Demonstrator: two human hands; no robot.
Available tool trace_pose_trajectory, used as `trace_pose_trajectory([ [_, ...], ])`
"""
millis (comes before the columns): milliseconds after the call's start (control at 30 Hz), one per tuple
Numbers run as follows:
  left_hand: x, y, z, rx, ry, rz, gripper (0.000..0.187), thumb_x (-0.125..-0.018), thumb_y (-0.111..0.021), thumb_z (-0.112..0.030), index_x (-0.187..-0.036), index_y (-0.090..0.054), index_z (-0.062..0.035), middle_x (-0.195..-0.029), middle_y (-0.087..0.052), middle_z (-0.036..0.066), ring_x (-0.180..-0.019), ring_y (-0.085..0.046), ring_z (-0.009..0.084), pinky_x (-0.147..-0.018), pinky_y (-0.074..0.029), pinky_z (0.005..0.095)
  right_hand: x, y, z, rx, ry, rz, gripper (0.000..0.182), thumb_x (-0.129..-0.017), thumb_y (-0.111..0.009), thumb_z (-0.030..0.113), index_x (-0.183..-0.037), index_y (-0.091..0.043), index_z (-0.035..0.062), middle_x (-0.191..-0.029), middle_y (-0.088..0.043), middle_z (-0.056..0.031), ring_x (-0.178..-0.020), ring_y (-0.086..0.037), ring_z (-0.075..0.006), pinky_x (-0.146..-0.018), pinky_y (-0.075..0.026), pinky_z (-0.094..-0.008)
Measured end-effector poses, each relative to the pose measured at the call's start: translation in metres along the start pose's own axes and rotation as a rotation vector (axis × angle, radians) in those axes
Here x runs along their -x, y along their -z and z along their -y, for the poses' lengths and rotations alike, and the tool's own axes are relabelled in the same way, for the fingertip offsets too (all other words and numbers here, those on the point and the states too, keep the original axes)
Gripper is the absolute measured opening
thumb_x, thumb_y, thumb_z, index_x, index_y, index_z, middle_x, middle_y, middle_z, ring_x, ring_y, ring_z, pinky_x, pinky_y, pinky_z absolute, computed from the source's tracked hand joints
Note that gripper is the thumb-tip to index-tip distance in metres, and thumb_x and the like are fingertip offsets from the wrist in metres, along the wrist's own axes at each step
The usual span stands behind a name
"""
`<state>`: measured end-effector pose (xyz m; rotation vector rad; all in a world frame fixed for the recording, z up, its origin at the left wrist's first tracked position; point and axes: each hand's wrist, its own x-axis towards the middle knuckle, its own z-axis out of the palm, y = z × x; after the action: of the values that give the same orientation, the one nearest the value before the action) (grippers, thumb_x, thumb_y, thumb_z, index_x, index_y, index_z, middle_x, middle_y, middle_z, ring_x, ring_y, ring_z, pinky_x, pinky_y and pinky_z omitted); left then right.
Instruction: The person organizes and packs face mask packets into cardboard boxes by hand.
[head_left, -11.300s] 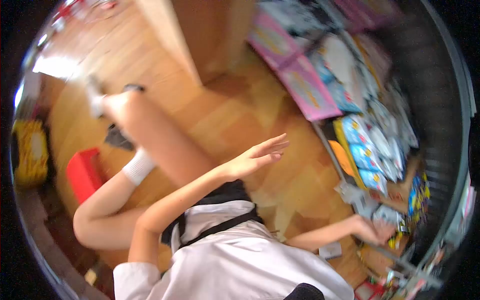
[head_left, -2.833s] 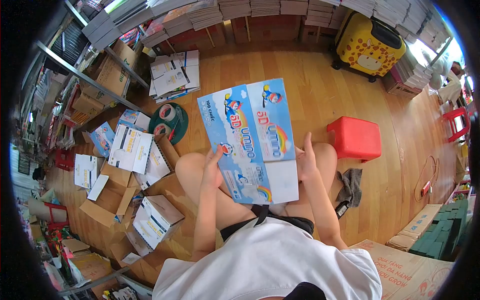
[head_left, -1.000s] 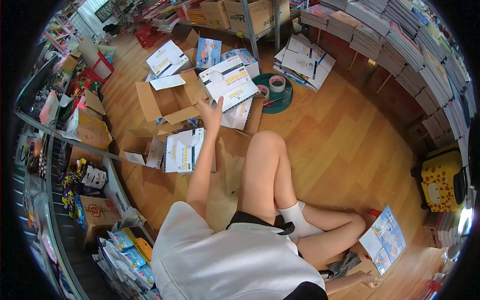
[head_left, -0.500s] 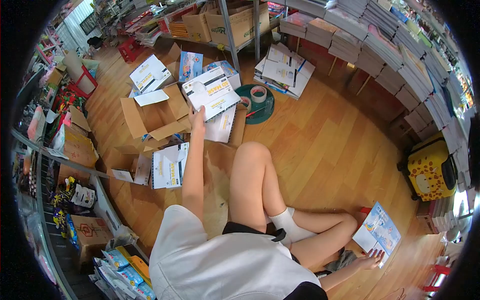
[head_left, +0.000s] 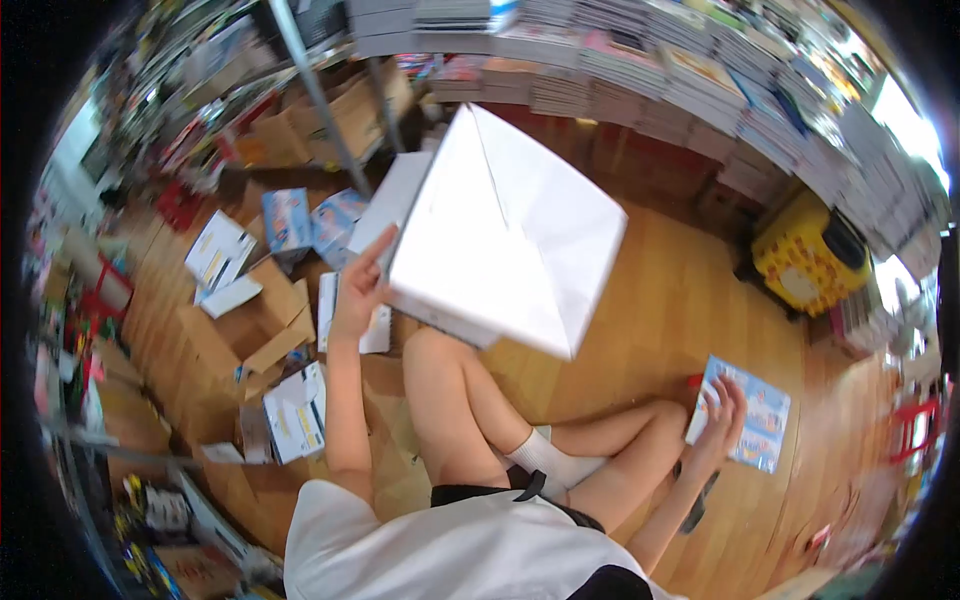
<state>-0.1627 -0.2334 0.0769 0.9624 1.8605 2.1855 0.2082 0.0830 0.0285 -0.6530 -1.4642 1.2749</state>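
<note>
My left hand [head_left: 358, 290] grips the left edge of a white cardboard box [head_left: 510, 235], held up in front of me. Its plain white side faces the camera, with fold lines across it. On my right, a light-blue and white printed box [head_left: 762, 425] lies on the floor. My right hand [head_left: 720, 420] hovers over its left part, fingers apart and slightly bent; whether it touches the box cannot be made out. Beyond my left arm are an open brown carton [head_left: 215, 335], a white mask box [head_left: 297, 412] and blue boxes [head_left: 288, 222].
Shelves with stacks of books [head_left: 690, 85] run along the back. A yellow giraffe suitcase [head_left: 808, 255] stands to the right, and a red stool [head_left: 915, 430] further right. Cluttered shelving [head_left: 130, 460] lines the left side. My bent legs [head_left: 450, 400] rest on the wooden floor.
The white box in my left hand has come up and right, closer to the camera, and turned from its printed face to a plain side. My right hand has moved up over the blue box.
</note>
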Motion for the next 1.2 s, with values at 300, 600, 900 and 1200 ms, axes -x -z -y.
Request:
trace_pose_trajectory([
  [300,0.051,-0.100,0.046,0.063,0.433,0.639,0.073,-0.073,-0.052,0.018,-0.142,-0.038,0.0010,-0.114,-0.062,0.005,-0.093,-0.056,0.0064,-0.085,-0.041,0.0185,0.007,-0.021,0.002,-0.396,-0.430,0.300,0.073,-0.080,-0.075,0.017,-0.138,-0.034,0.0024,-0.132,-0.046,-0.0137,-0.124,-0.044,-0.0218,-0.104,-0.035,-0.0333],
  [600,0.095,-0.140,0.078,-0.639,0.018,0.347,0.045,-0.093,-0.056,-0.008,-0.137,-0.047,-0.0036,-0.143,-0.040,0.016,-0.132,-0.038,0.0294,-0.108,-0.027,0.0336,0.035,-0.031,-0.022,-0.080,-0.498,0.158,0.054,-0.077,-0.078,0.007,-0.123,-0.052,-0.0021,-0.109,-0.059,-0.0094,-0.097,-0.058,-0.0151,-0.080,-0.050,-0.0268],
  [900,0.122,-0.196,0.083,-0.133,0.293,0.221,0.079,-0.078,-0.076,-0.015,-0.141,-0.032,0.0046,-0.142,-0.040,0.018,-0.129,-0.041,0.0252,-0.108,-0.032,0.0373,0.048,-0.046,-0.028,0.085,-0.491,0.105,0.049,-0.078,-0.075,0.002,-0.123,-0.056,-0.0008,-0.105,-0.063,-0.0094,-0.089,-0.060,-0.0119,-0.070,-0.051,-0.0227],
  [1200,0.139,-0.227,0.073,0.016,0.220,0.218,0.065,-0.079,-0.053,0.014,-0.141,-0.035,0.0041,-0.143,-0.042,0.018,-0.132,-0.041,0.0277,-0.108,-0.033,0.0338,0.073,-0.065,-0.045,0.124,-0.353,0.034,0.034,-0.084,-0.068,0.001,-0.117,-0.062,-0.0038,-0.106,-0.067,-0.0101,-0.093,-0.062,-0.0119,-0.077,-0.051,-0.0230],
])
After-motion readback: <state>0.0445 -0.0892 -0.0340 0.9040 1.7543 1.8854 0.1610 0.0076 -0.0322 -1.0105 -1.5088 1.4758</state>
